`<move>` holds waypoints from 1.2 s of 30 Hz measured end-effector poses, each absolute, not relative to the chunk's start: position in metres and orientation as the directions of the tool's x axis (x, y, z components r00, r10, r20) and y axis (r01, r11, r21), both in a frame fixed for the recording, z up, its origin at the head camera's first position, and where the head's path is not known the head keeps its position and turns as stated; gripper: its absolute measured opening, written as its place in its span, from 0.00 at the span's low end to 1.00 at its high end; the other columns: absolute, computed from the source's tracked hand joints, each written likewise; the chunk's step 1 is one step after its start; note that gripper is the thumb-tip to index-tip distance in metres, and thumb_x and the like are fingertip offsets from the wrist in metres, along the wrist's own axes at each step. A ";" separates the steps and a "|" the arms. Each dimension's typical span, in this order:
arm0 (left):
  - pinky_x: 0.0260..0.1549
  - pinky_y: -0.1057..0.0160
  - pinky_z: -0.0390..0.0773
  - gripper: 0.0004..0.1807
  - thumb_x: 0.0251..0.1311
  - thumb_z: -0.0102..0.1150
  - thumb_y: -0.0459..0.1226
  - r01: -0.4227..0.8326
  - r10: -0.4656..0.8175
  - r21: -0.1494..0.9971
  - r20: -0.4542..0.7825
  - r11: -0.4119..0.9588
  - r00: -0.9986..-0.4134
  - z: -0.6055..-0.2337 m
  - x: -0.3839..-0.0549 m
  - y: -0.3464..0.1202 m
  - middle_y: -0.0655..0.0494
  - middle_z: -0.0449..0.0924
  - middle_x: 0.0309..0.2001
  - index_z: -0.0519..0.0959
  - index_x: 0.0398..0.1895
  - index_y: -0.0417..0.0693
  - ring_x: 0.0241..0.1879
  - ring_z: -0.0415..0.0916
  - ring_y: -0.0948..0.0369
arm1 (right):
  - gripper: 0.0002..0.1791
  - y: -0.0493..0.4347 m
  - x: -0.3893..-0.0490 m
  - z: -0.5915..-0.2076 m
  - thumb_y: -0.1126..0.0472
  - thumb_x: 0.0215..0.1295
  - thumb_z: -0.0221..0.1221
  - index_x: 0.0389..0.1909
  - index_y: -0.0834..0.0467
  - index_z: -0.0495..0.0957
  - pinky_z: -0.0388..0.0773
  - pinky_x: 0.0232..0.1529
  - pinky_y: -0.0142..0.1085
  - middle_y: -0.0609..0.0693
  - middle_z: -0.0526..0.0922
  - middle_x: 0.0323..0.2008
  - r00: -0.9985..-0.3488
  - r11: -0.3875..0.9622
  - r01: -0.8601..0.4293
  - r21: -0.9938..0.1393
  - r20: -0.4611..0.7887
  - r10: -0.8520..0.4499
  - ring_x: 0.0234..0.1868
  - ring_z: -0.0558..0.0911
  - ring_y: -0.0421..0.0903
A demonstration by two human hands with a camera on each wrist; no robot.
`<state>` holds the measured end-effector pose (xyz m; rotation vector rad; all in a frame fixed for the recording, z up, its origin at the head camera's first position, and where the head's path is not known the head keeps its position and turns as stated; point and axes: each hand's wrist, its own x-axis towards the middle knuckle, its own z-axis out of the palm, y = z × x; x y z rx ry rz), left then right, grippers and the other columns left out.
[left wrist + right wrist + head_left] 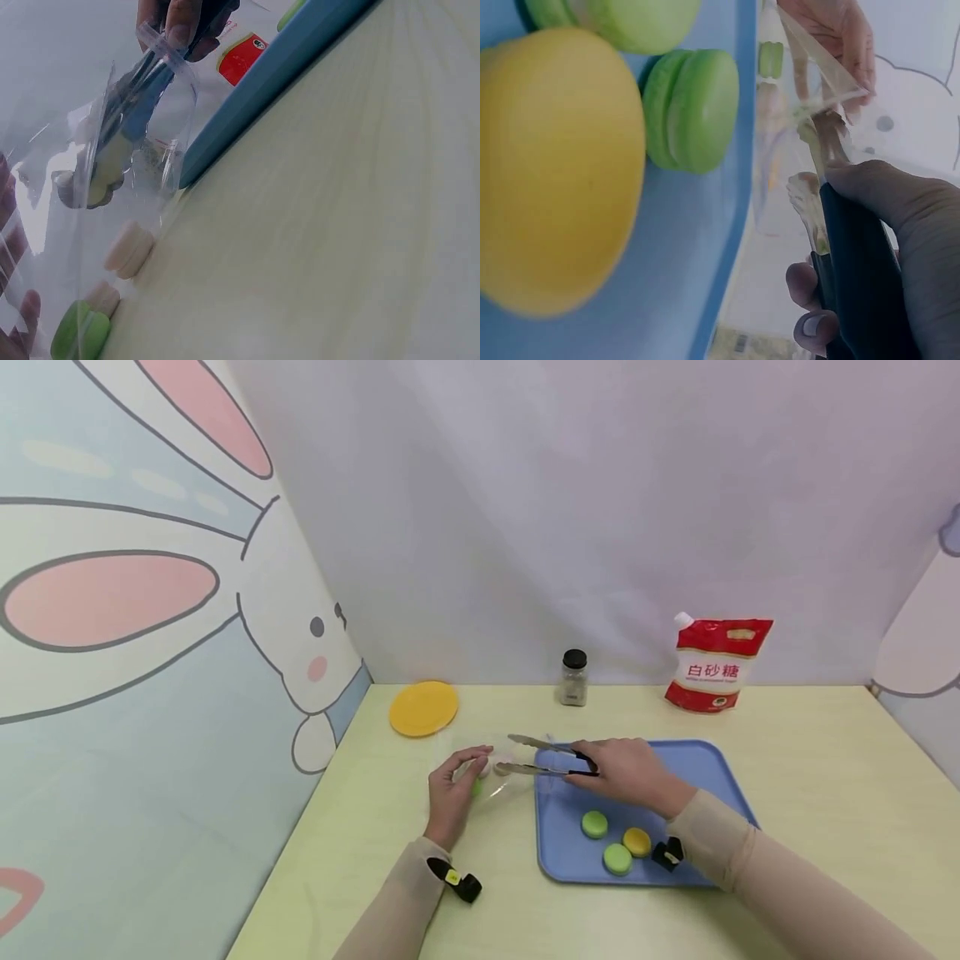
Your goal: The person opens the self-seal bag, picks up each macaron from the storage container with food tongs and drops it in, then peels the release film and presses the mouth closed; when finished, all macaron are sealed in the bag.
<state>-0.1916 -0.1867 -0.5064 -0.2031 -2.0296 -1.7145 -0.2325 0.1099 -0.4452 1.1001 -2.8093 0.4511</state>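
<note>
"Holding what, in the head view?"

"Right of centre, the right hand grips the tongs by their dark handles, the two metal arms spread apart. Their tips point left into the clear bag, near the bagged macarons. The left hand, near centre, pinches the bag."

"And the left wrist view?"

"Seen through plastic, the tips sit at left, above two pale macarons and a green one, lower left. Whether they touch anything, I can't tell."

"Right wrist?"

"Thumb and fingers wrap the handles, lower right. Green and yellow macarons lie on the blue tray, upper left."
</note>
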 end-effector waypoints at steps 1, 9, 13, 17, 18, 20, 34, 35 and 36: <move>0.64 0.58 0.70 0.06 0.65 0.65 0.34 0.407 -0.183 0.888 0.445 0.214 -0.877 -0.507 -0.192 -0.187 0.54 0.88 0.47 0.86 0.43 0.44 0.55 0.81 0.56 | 0.26 0.113 -0.231 -0.444 0.36 0.62 0.65 0.48 0.52 0.80 0.60 0.16 0.31 0.37 0.68 0.18 -0.733 0.696 -0.680 -0.229 0.192 -0.653 0.17 0.66 0.36; 0.64 0.50 0.71 0.07 0.66 0.64 0.33 0.419 -0.145 0.881 0.453 0.219 -0.879 -0.491 -0.187 -0.184 0.51 0.87 0.47 0.85 0.44 0.40 0.54 0.81 0.56 | 0.34 0.166 -0.199 -0.431 0.34 0.57 0.67 0.55 0.54 0.77 0.64 0.19 0.29 0.38 0.73 0.27 -0.784 0.735 -0.620 -0.276 0.173 -0.596 0.20 0.66 0.34; 0.65 0.56 0.70 0.06 0.66 0.64 0.32 0.405 -0.154 0.887 0.442 0.224 -0.883 -0.481 -0.184 -0.182 0.53 0.88 0.47 0.85 0.43 0.39 0.54 0.81 0.58 | 0.34 0.199 -0.176 -0.436 0.30 0.57 0.65 0.53 0.51 0.77 0.63 0.18 0.31 0.37 0.70 0.26 -0.875 0.810 -0.481 -0.336 0.133 -0.465 0.20 0.66 0.36; 0.65 0.59 0.70 0.06 0.65 0.64 0.32 0.403 -0.163 0.887 0.442 0.224 -0.882 -0.481 -0.185 -0.183 0.55 0.88 0.47 0.85 0.42 0.41 0.54 0.81 0.58 | 0.38 0.219 -0.154 -0.455 0.28 0.55 0.65 0.58 0.51 0.76 0.62 0.17 0.31 0.38 0.71 0.27 -0.919 0.836 -0.393 -0.384 0.123 -0.375 0.19 0.66 0.36; 0.64 0.59 0.70 0.06 0.65 0.64 0.32 0.407 -0.162 0.886 0.445 0.222 -0.881 -0.481 -0.184 -0.183 0.54 0.88 0.47 0.85 0.42 0.41 0.54 0.81 0.58 | 0.38 0.222 -0.149 -0.460 0.28 0.54 0.66 0.57 0.50 0.76 0.62 0.17 0.31 0.37 0.72 0.27 -0.923 0.839 -0.385 -0.383 0.142 -0.359 0.18 0.65 0.35; 0.64 0.58 0.71 0.06 0.65 0.65 0.31 0.410 -0.158 0.885 0.447 0.220 -0.880 -0.480 -0.183 -0.182 0.51 0.88 0.47 0.85 0.42 0.40 0.54 0.82 0.57 | 0.39 0.225 -0.138 -0.469 0.29 0.51 0.69 0.57 0.49 0.75 0.61 0.17 0.30 0.36 0.75 0.28 -0.922 0.840 -0.386 -0.383 0.198 -0.333 0.17 0.63 0.34; 0.65 0.56 0.70 0.07 0.65 0.65 0.33 0.382 -0.164 0.902 0.415 0.202 -0.895 -0.483 -0.185 -0.182 0.52 0.88 0.47 0.85 0.43 0.39 0.56 0.81 0.56 | 0.38 0.283 -0.125 -0.490 0.31 0.34 0.78 0.50 0.43 0.85 0.62 0.22 0.30 0.40 0.84 0.33 -0.890 0.848 -0.420 -0.324 0.333 -0.313 0.24 0.66 0.33; 0.65 0.56 0.70 0.07 0.66 0.65 0.33 0.383 -0.165 0.900 0.419 0.208 -0.893 -0.484 -0.185 -0.182 0.52 0.88 0.47 0.85 0.43 0.39 0.55 0.81 0.56 | 0.39 0.286 -0.125 -0.491 0.30 0.34 0.77 0.50 0.44 0.85 0.61 0.22 0.30 0.41 0.85 0.34 -0.895 0.853 -0.411 -0.321 0.320 -0.311 0.24 0.66 0.34; 0.64 0.56 0.71 0.07 0.65 0.65 0.33 0.384 -0.166 0.898 0.421 0.214 -0.892 -0.484 -0.185 -0.182 0.53 0.88 0.46 0.85 0.43 0.39 0.55 0.81 0.56 | 0.40 0.287 -0.126 -0.491 0.30 0.35 0.76 0.51 0.45 0.85 0.62 0.22 0.31 0.43 0.86 0.35 -0.900 0.859 -0.403 -0.316 0.308 -0.309 0.25 0.67 0.35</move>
